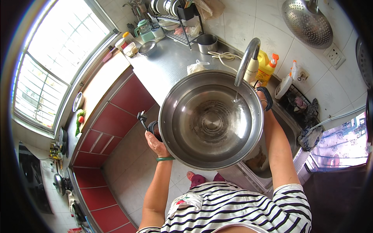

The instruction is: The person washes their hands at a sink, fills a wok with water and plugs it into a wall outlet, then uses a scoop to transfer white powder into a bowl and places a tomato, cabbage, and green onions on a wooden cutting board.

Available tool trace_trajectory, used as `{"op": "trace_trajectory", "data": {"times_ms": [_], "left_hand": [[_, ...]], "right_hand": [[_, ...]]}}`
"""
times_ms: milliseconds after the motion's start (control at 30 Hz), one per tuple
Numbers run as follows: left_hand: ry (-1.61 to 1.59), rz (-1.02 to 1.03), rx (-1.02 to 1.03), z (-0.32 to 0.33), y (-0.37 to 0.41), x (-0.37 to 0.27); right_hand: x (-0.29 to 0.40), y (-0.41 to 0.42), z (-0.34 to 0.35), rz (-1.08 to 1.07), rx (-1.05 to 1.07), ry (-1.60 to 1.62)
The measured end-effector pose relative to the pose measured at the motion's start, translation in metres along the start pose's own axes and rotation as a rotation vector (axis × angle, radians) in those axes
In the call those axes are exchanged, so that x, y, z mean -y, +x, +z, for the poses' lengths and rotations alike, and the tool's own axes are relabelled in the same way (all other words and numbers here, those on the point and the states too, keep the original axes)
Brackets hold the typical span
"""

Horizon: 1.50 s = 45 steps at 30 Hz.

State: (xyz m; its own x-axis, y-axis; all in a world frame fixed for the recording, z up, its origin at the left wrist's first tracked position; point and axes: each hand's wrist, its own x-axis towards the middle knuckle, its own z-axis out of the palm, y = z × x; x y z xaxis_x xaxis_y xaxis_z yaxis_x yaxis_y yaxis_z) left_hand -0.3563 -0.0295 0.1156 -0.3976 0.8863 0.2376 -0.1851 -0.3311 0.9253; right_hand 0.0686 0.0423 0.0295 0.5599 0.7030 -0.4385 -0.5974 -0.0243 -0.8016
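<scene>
A wide, deep stainless steel pan [186,116] with two black side handles is held up over the edge of the sink [269,174]. Clear water lies in it above dark ring marks on its base. The curved chrome faucet [247,61] reaches over the pan's far right rim, and a thin stream runs from it into the water. My left hand [157,144] grips the left handle [154,130], where a black plug [142,116] on a short cord sticks out. On the right, my right hand [261,94] holds the other handle [265,99]; pan and handle partly hide its fingers.
Behind the pan, the steel counter [172,58] carries a small pot [207,43], a pale coiled cord [225,55] and a dish rack [182,32]. A yellow detergent bottle [265,71] stands beside the faucet. Red cabinets [109,119] line the left.
</scene>
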Motion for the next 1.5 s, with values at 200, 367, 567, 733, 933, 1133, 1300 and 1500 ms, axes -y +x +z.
{"op": "trace_trajectory", "data": {"times_ms": [200,367,567,733,933,1133,1300,1500], "left_hand": [[0.045,0.034,0.029,-0.008,0.003,0.006],[0.083,0.057,-0.013,-0.001,0.002,0.002],[0.137,0.092,-0.057,-0.001,0.004,0.005],[0.085,0.045,-0.042,-0.005,0.003,0.014],[-0.017,0.054,-0.042,0.001,0.001,0.004],[-0.027,0.042,-0.036,0.001,0.002,0.012],[0.022,0.072,-0.049,0.006,0.000,0.000],[0.031,0.083,-0.051,0.000,0.002,0.003]], "right_hand": [[0.008,-0.015,-0.003,0.018,0.081,-0.039],[0.019,-0.056,-0.009,0.089,0.245,-0.223],[0.044,-0.086,-0.058,0.151,0.097,-0.603],[0.045,-0.090,-0.100,0.066,0.083,-0.585],[-0.012,-0.107,-0.169,-0.054,0.290,-0.792],[0.023,-0.108,-0.164,0.069,0.236,-0.581],[0.070,-0.152,-0.079,-0.084,0.070,-0.508],[0.106,-0.169,-0.002,-0.534,0.199,-0.559]]}}
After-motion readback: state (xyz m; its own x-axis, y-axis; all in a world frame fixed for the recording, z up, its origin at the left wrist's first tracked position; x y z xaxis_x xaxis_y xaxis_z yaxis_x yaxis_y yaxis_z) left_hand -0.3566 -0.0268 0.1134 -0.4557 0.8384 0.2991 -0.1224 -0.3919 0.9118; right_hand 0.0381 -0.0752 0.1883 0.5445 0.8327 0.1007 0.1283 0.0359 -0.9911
